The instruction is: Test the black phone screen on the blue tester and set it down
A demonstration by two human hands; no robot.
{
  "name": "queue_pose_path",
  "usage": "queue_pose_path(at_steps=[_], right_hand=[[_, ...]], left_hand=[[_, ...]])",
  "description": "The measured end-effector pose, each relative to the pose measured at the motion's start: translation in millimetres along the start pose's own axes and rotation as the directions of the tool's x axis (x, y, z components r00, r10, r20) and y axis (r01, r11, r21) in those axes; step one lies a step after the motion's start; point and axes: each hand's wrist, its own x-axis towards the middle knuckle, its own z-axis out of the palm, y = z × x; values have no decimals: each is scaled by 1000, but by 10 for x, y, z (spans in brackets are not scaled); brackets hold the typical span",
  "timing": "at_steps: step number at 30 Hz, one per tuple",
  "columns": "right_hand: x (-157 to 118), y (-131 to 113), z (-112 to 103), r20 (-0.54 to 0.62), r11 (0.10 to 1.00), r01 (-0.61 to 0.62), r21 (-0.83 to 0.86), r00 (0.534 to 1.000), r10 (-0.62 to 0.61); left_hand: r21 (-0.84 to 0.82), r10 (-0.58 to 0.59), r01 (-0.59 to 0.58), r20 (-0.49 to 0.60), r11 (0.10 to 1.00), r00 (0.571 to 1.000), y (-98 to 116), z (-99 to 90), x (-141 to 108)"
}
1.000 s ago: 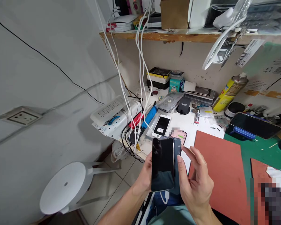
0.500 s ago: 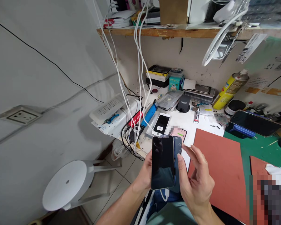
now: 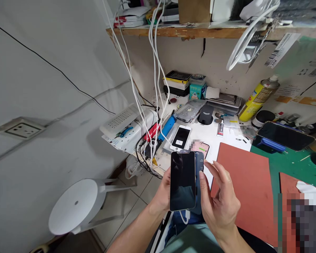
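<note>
My left hand [image 3: 162, 192] is closed around the left side of a black-screened smartphone [image 3: 182, 182], its screen facing up. Beneath it, and jutting out to the right, is a dark blue phone [image 3: 199, 160] or phone-like device, mostly hidden. My right hand [image 3: 222, 202] grips that device's right edge, thumb on its face and index finger at the upper side; the other fingers are curled. A white cable [image 3: 184, 217] hangs at the lower end of the phones. Just beyond lie a white phone [image 3: 181, 138] and a phone with a lit pink screen [image 3: 204, 149].
On the bench are a reddish-brown mat [image 3: 242, 186], a green mat [image 3: 292, 163], a yellow spray can [image 3: 258, 100] and a phone on a blue stand [image 3: 285, 136]. White cables [image 3: 156, 70] hang from the shelf [image 3: 195, 33]. A white stool [image 3: 73, 207] stands at left.
The view has shifted slightly, so the bench and shelf sit a little higher in it. Both hands keep the same hold on the phones.
</note>
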Motion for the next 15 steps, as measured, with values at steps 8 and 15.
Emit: queue_pose_path(at_steps=[8,15], right_hand=[[-57,26,14,-14,999,-38,38,999,38],[-155,-232,-78,97,994,105,-31,990,-102]], left_hand=[[56,-16,18,-28,998,999,73,113,-24],[151,75,-48,-184,987,980,75,158,-9]])
